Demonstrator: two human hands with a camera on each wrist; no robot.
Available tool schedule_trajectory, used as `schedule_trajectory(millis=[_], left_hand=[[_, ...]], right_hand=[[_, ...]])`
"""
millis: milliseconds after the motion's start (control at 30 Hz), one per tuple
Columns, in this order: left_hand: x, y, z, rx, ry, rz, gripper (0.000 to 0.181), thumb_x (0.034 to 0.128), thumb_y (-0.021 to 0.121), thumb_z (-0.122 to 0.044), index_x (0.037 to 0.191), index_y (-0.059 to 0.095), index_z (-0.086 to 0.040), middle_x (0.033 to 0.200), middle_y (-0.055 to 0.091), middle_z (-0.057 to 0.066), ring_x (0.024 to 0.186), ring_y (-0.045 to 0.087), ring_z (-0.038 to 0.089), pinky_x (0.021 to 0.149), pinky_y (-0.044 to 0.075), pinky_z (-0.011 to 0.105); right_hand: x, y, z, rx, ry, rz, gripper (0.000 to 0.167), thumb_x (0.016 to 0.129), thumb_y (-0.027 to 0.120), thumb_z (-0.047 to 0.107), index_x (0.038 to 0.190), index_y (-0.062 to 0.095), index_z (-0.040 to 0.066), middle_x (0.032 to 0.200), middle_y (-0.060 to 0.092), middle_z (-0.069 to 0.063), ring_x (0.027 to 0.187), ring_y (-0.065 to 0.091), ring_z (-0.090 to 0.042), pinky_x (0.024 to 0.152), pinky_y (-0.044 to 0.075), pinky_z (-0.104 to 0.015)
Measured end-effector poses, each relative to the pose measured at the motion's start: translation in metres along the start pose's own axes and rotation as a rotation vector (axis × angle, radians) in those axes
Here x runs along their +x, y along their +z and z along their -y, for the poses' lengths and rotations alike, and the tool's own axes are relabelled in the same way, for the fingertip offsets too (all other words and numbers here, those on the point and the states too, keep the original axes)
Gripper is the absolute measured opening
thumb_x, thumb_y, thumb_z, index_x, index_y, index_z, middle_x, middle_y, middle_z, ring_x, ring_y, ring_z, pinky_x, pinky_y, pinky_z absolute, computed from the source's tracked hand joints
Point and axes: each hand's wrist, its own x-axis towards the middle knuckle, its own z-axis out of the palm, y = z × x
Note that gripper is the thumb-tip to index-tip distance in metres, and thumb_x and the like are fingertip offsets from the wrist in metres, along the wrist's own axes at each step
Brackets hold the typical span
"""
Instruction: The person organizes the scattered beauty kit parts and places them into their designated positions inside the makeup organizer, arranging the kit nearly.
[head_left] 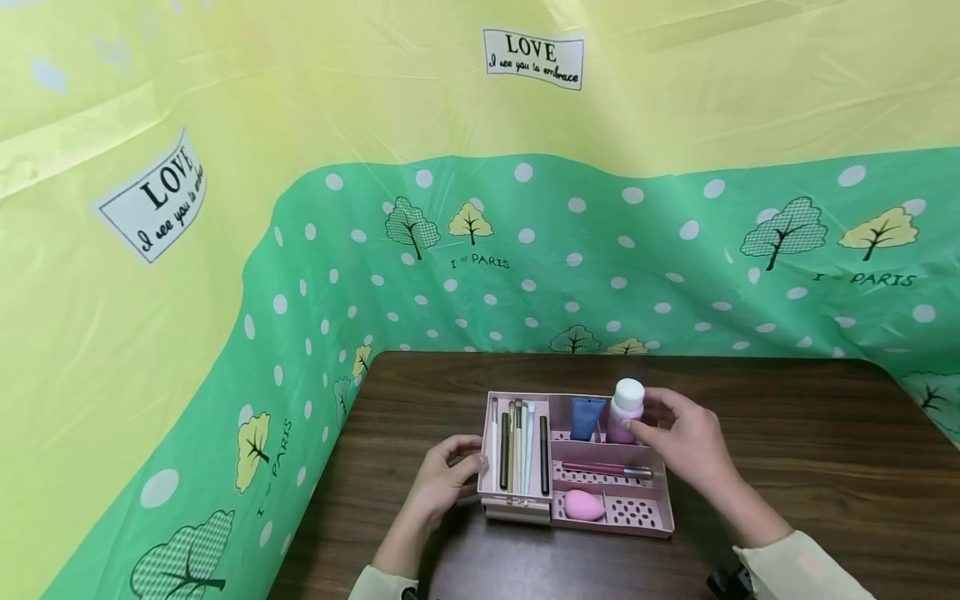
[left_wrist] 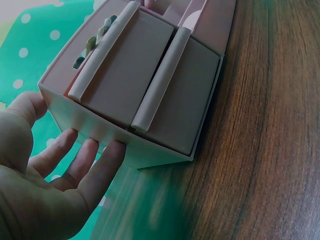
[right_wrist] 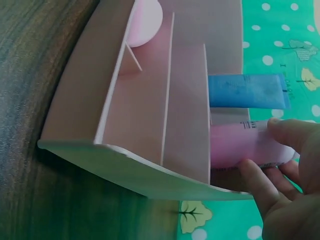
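Observation:
A pink desk organizer stands on the table. My right hand grips a pink bottle with a white cap, upright in the back right compartment; its base is hidden behind a divider. Against the organizer's left side wall rest the fingertips of my left hand, with the thumb by its edge. Beside the bottle stands a blue squeeze tube. Several slim brushes lie in the left compartment. A dark red pen-like stick lies in the middle row, and a pink makeup sponge sits in front.
Two drawers with long handles form the organizer's front left. Dark wood table surrounds it. A green and yellow printed cloth hangs behind the table and along its left side. Something black shows by the right sleeve.

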Motion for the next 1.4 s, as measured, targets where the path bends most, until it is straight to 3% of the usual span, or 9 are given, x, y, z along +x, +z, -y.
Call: schedule_trajectory(millis=[600,967,1300,1400], left_hand=[[-0.002,0.002,-0.003,0.002,-0.004,0.008,0.041,0.091,0.071,-0.012,0.128,0.062,0.003,0.113,0.063,0.011,0.093,0.065,0.016,0.081,0.063,0.041],[-0.001,0.001,-0.003,0.012,-0.006,0.009,0.041,0.0905,0.071,-0.012,0.128,0.062,0.003,0.113,0.063,0.011,0.093,0.065,0.016,0.081,0.064,0.041],[0.002,-0.002,-0.005,0.022,-0.011,0.007,0.042,0.0911,0.071,-0.013,0.129,0.062,0.003,0.115,0.063,0.013,0.093,0.065,0.017,0.08,0.064,0.042],[0.001,-0.005,-0.005,0.035,-0.02,0.022,0.043,0.0915,0.072,-0.015,0.129,0.062,0.003,0.114,0.064,0.012,0.094,0.066,0.018,0.081,0.064,0.045]], right_hand=[[-0.007,0.003,-0.003,-0.015,-0.022,-0.011,0.049,0.079,0.088,0.008,0.122,0.066,-0.002,0.108,0.074,-0.026,0.093,0.074,-0.038,0.073,0.064,-0.039],[-0.009,-0.002,-0.004,-0.084,-0.035,-0.036,0.046,0.078,0.089,0.01,0.119,0.071,0.002,0.097,0.076,-0.015,0.084,0.071,-0.027,0.064,0.058,-0.022],[-0.01,-0.001,-0.008,-0.072,-0.048,-0.055,0.046,0.076,0.09,0.008,0.118,0.071,0.002,0.096,0.073,-0.011,0.085,0.068,-0.024,0.067,0.061,-0.024],[-0.011,-0.001,-0.01,-0.047,-0.041,-0.037,0.047,0.076,0.09,0.01,0.118,0.071,0.002,0.098,0.074,-0.01,0.086,0.069,-0.025,0.068,0.059,-0.02]])
